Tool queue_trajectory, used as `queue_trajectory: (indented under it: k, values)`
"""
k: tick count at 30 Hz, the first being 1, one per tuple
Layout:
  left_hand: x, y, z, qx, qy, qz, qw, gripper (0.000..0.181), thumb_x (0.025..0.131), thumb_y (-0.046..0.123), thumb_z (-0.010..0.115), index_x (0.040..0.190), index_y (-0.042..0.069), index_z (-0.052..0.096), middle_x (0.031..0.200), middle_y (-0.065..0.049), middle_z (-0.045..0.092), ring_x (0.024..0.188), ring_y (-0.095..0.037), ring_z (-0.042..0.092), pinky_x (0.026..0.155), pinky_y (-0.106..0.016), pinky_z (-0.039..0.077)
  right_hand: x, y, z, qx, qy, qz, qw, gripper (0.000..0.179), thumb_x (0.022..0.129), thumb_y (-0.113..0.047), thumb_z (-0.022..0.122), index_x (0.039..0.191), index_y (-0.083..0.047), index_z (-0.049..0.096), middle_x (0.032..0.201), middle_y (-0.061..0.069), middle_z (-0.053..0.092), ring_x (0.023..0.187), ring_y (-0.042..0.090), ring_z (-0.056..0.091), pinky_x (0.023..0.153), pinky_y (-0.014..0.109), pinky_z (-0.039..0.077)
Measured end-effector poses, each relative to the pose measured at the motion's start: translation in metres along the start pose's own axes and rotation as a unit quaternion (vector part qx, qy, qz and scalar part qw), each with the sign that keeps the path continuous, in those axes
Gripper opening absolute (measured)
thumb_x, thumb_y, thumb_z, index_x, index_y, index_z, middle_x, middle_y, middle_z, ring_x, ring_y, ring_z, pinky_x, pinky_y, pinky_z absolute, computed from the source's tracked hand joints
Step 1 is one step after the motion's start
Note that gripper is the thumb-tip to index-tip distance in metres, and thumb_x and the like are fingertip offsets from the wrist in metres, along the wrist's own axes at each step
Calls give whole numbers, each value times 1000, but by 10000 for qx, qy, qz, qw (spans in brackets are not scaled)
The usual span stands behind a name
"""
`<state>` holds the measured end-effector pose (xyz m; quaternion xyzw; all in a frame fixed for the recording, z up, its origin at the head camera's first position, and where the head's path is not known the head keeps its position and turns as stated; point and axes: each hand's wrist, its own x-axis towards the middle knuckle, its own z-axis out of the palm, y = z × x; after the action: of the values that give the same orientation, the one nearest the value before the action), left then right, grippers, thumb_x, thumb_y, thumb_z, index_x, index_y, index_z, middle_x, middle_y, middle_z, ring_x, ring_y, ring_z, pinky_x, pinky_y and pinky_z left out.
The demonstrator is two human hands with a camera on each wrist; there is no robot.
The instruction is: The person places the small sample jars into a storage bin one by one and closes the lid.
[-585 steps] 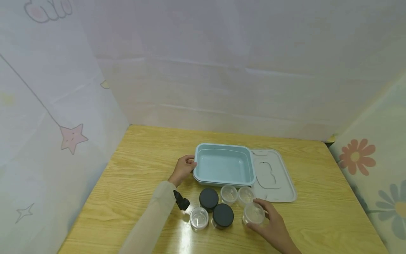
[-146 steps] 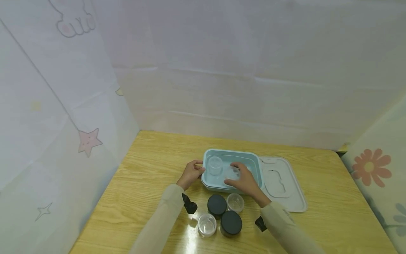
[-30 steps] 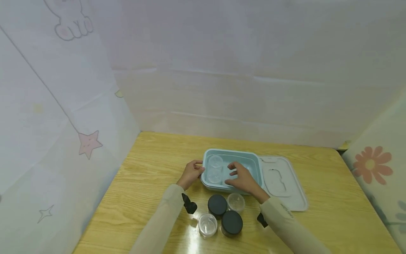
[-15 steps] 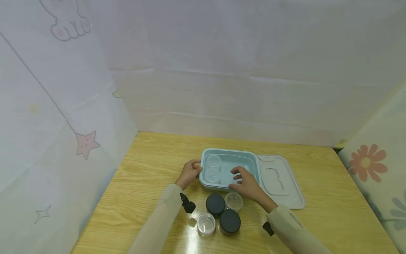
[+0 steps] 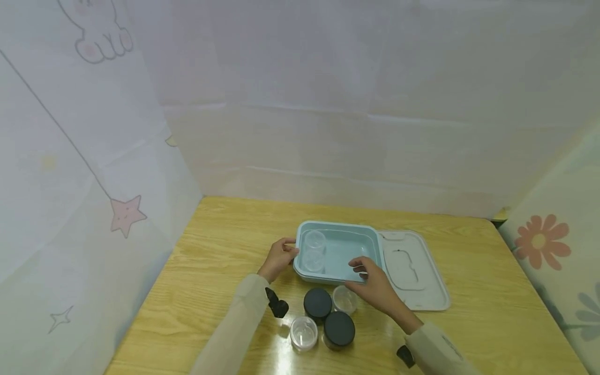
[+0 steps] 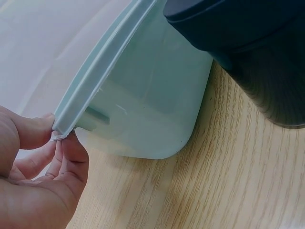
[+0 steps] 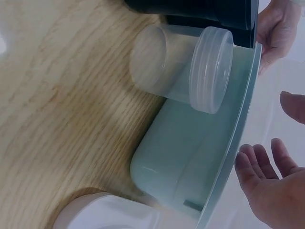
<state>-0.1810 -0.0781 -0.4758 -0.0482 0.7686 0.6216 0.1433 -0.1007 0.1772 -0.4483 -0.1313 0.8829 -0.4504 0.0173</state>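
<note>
My left hand pinches the left rim of a light blue plastic bin between thumb and curled fingers. Inside, along the bin's left end, one clear plastic jar stands behind another clear jar. My right hand hovers at the near rim, fingers loosely bent and thumb apart, holding nothing. Just below it in the head view is a clear lidded jar, standing on the table close to the bin's front wall. Two black-lidded jars and a further clear jar stand to its left.
A white lid lies flat on the wooden table, right of the bin and partly behind its rim. Printed cloth walls enclose the table at the back and both sides.
Two clear jars from the table now stand in the bin. My right hand has let go of the second and drawn back toward the near right rim. The left hand keeps its grip.
</note>
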Motion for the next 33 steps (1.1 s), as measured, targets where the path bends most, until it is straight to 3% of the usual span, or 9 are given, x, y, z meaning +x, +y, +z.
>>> queue_trajectory:
  k: [8,14,22,33]
  values:
    - [-1,2,1,20,20,-4,10000,36,95,7,56,130,0,51,103,-14,57,81,-17,59,71,-26,53,-15,-2,-5,-16,84,84,9999,42,80,-6,75,117,-1,54,116,16,58,107,31,58,92,42,50]
    - [-2,0,2,54,21,16,10000,36,95,8,56,130,0,51,103,-15,58,82,-17,59,71,-27,53,-27,-4,-4,9,-79,188,9998,41,79,-9,76,115,-4,55,115,11,59,107,29,59,93,41,50]
    - [-1,-1,3,23,50,44,10000,37,96,7,55,131,0,50,103,-15,58,82,-17,60,73,-28,54,-42,-5,1,342,-570,-121,9977,48,80,-20,77,117,-1,54,116,15,58,106,33,58,89,40,52]
    - [-2,0,4,4,63,-17,10000,36,96,7,55,131,1,50,102,-14,57,81,-16,58,72,-27,53,-54,-4,7,539,-873,-423,9938,51,79,-23,78,118,1,53,117,17,57,103,35,58,86,39,54]
